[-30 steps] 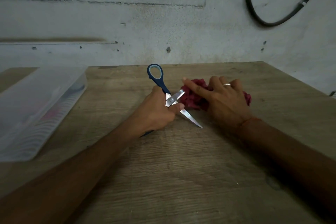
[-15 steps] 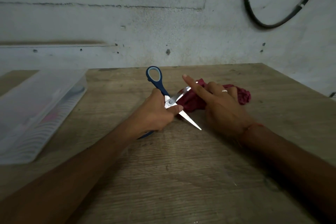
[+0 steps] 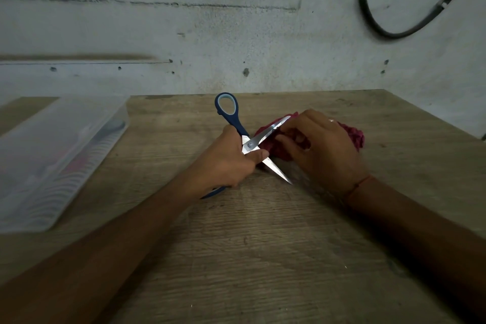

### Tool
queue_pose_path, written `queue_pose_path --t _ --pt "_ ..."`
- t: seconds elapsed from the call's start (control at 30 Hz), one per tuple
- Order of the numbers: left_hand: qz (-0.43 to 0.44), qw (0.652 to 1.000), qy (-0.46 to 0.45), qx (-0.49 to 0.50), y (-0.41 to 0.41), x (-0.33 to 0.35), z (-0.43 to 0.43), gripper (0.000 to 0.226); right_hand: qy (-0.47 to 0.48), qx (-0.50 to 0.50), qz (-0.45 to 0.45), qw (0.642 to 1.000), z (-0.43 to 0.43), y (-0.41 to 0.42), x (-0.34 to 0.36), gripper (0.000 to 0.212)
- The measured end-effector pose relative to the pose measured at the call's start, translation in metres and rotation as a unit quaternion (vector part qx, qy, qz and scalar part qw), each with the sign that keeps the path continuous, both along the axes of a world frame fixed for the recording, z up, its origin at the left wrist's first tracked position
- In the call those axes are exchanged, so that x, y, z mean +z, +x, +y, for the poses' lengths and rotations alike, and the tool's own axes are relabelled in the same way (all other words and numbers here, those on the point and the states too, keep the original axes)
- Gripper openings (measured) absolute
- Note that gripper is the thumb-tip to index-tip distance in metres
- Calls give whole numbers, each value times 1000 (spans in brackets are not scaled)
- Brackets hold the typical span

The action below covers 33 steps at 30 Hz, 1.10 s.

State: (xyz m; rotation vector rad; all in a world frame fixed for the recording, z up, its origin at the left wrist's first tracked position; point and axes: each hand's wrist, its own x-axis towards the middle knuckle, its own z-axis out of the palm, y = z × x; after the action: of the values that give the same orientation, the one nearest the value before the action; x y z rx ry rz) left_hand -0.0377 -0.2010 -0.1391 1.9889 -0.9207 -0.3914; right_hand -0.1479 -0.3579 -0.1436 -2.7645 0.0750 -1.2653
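A pair of blue-handled scissors (image 3: pixel 238 123) stands spread wide open on the wooden table (image 3: pixel 263 244). My left hand (image 3: pixel 228 160) grips it near the pivot, with one handle loop sticking up and the lower blade tip on the table. A crumpled dark red cloth (image 3: pixel 355 135) lies just right of the blades. My right hand (image 3: pixel 320 147) curls over the cloth and its fingers pinch cloth against the upper blade. Most of the cloth is hidden under that hand.
A clear plastic box (image 3: pixel 52 160) lies at the table's left side with dim items inside. A grey wall stands right behind the table, with a black cable loop (image 3: pixel 381 29) hanging at upper right. The table's right edge runs diagonally.
My right hand went from flat on the cloth, to a pointing finger, to fingers curled and pinching cloth at the upper blade. The left hand and scissors barely moved.
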Motion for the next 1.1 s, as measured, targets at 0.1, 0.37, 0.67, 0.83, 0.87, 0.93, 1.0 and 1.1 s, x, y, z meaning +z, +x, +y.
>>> queue_pose_path --t 0.1,0.37,0.67,0.83,0.87,0.93,1.0,1.1 --pt "4 1000 -20 1 1 1 1 29 30 -21 12 999 4 3 -1 16" --pt "14 999 -44 15 13 -6 4 31 17 -18 80 997 -2 3 0 35" --pt "13 999 -34 24 11 -6 0 39 4 20 3 1000 5 12 3 16" --pt "20 999 -32 25 10 -5 0 39 38 55 -22 997 18 14 2 11" --pt "19 999 -33 22 9 -5 0 39 50 68 -21 996 19 14 3 10" --pt "14 999 -35 17 8 -6 -1 40 71 85 -19 994 23 15 3 8" --pt "-10 999 -24 28 7 -7 -1 42 128 80 -20 988 28 16 4 5" --pt "-33 998 -20 42 5 -6 -1 44 274 10 -8 962 35 16 7 24"
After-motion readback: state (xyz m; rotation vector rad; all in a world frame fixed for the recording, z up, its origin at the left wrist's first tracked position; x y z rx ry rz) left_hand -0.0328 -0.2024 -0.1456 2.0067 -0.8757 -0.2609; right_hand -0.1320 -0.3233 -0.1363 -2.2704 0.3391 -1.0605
